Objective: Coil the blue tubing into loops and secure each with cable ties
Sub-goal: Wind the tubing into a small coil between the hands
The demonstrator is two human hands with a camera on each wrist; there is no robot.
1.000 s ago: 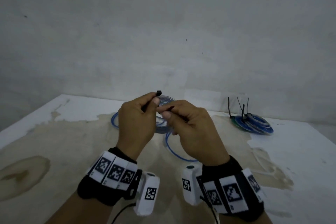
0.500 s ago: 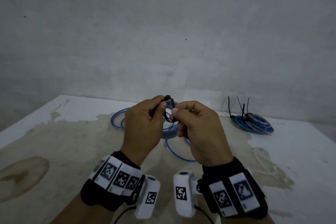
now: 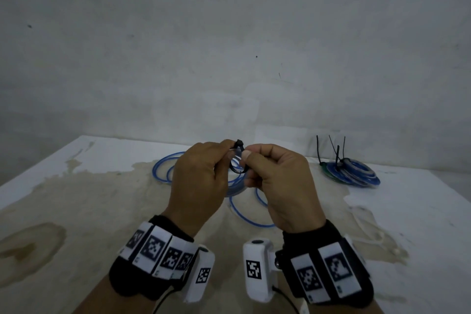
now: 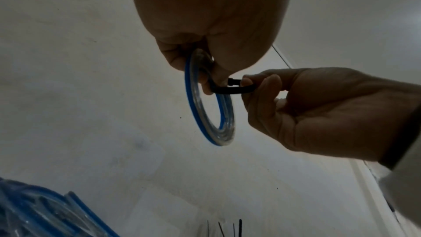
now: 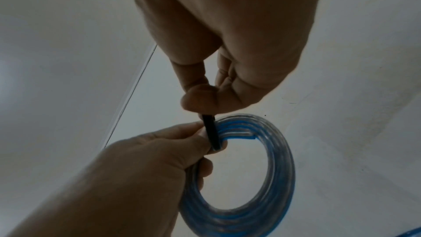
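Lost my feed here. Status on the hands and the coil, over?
Left hand grips coil, raised off table. Right hand pinches cable tie looped round coil, not yet cinched. Nothing in the way.

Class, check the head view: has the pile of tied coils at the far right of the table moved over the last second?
No. The tied coils sit at the same spot by the wall, on the white table.

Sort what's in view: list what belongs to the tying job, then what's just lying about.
In the job: left hand, right hand, held blue coil, black cable tie, loose blue tubing.
Lying about: finished tied coils, stained table.
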